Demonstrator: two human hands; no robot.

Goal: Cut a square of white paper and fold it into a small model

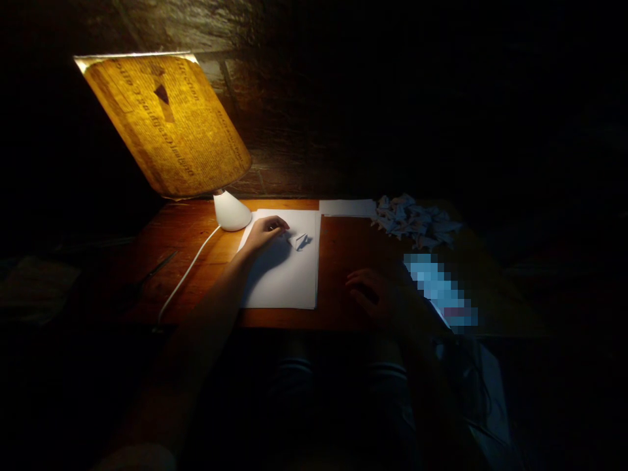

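My left hand (265,233) rests over a stack of white paper sheets (289,281), its fingers loosely curved and apart. Just right of its fingertips a small folded paper figure (297,242) stands on the top sheet, casting a shadow to its right; the fingers seem not to grip it. In the dim part of the wooden table, my right hand (370,294) lies with thumb and fingers bent and a gap between them. Nothing shows in that hand. Behind it to the right is a heap of folded paper figures (417,221).
A lit lamp with a printed shade (167,124) and a white base (230,212) stands back left. Its cord (189,265) runs to the table's front edge, past scissors-like dark metal (159,265). White paper strips (347,208) lie at the back; a glowing, pixelated screen (439,288) sits right.
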